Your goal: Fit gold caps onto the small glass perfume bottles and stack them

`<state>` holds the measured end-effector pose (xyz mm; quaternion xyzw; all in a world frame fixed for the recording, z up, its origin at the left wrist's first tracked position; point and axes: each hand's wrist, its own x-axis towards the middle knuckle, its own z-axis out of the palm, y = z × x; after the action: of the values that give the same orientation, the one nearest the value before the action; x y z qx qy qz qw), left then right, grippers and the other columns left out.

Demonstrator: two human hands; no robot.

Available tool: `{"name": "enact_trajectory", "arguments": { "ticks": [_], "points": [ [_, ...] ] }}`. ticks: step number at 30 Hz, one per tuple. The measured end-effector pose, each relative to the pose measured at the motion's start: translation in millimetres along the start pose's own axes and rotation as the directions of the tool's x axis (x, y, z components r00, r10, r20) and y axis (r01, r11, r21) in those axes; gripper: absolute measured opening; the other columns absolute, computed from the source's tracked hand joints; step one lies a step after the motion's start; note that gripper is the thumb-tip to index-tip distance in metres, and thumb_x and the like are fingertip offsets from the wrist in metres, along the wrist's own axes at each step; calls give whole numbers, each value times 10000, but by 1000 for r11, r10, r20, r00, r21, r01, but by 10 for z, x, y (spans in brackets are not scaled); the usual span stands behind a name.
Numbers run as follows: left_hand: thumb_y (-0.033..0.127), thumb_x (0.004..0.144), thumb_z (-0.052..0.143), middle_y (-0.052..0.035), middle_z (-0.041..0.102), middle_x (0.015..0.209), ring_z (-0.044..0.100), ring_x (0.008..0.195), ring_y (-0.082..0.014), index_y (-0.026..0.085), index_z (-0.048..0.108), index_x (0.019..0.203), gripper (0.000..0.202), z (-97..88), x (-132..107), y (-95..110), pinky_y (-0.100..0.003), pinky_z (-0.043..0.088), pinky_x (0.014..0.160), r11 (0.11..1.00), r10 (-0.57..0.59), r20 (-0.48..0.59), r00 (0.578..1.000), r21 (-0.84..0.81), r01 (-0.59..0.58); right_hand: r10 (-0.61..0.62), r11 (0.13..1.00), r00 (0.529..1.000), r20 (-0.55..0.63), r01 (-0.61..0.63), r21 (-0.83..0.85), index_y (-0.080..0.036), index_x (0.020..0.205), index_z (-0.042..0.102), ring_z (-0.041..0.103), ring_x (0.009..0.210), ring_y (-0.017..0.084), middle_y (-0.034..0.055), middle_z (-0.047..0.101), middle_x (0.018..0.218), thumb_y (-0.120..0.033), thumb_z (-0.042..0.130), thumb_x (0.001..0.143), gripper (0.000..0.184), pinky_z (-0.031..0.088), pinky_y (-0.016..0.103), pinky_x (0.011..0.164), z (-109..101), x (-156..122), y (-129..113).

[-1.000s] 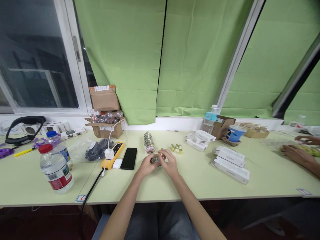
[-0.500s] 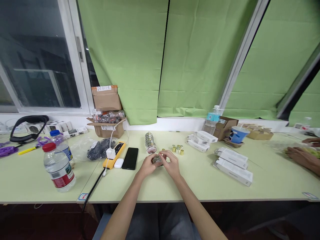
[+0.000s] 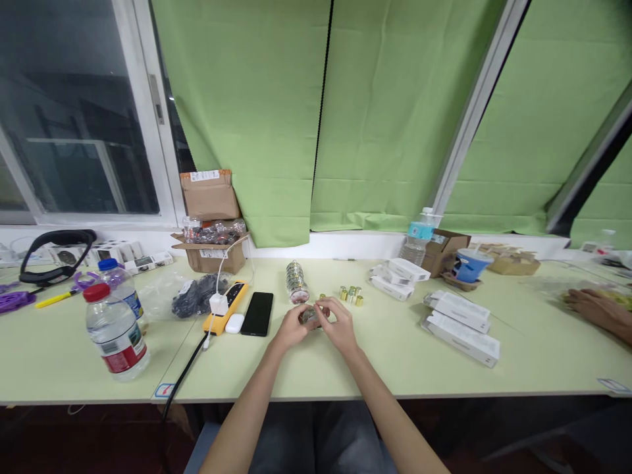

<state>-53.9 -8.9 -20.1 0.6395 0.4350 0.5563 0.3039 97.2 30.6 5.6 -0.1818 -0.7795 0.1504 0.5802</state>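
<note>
My left hand (image 3: pixel 293 327) curls around a small, clear, round container (image 3: pixel 310 316), whose details are partly covered by fingers. At the container's right side, my right hand (image 3: pixel 338 324) has its thumb and fingers pinched together at the rim; anything between the fingertips is too small to make out. Just beyond my hands a stack of shiny, clear, ringed containers (image 3: pixel 297 283) rests on the table. Several small gold caps (image 3: pixel 351 295) lie to the right of the stack, and one more gold cap (image 3: pixel 322 296) sits right behind my fingers.
A black phone (image 3: pixel 257 314), white case (image 3: pixel 235 323) and yellow power strip (image 3: pixel 226 308) lie to the left. Water bottles (image 3: pixel 118 336) stand farther left. White boxes (image 3: pixel 461 329) and a blue cup (image 3: pixel 471 265) are on the right, where another person's hand (image 3: pixel 597 309) rests.
My hands stay nearly in place around the container, with only slight finger movement. At the far right, the other person's upper hand has gone from view.
</note>
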Motion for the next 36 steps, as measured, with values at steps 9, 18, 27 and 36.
{"name": "enact_trajectory", "arguments": {
  "ticks": [9,18,27,36],
  "points": [
    [302,803,700,-96,695,1061,640,943,-224,167,669,1114,340,-3,-5,35,-319,496,817,999,22,-1,1000,37,-22,0,1000,1000,12,0,-13,-216,969,679,569,692,157,72,664,930,-251,554,939,133,519,327,679,7,11,-26],
    [284,788,708,-83,700,1051,640,959,-227,165,672,1117,351,0,-10,85,-325,487,860,1000,18,12,1000,4,-18,-13,1000,1000,24,13,-16,-214,953,678,582,727,163,78,670,953,-240,552,935,130,514,315,674,6,2,22],
    [355,762,732,-92,703,1019,639,904,-226,156,683,1103,398,9,1,52,-325,497,807,1000,-19,-25,1000,9,19,77,997,997,3,-77,17,-217,934,690,540,653,153,74,681,942,-324,578,922,155,517,330,657,16,-2,49],
    [336,802,683,-90,696,1133,650,979,-232,191,677,1116,346,-5,31,-41,-360,500,875,996,-33,-166,986,73,46,151,985,980,133,-160,62,-242,1254,612,592,721,152,98,602,1184,-347,609,892,377,527,300,619,9,1,41]
  ]
}}
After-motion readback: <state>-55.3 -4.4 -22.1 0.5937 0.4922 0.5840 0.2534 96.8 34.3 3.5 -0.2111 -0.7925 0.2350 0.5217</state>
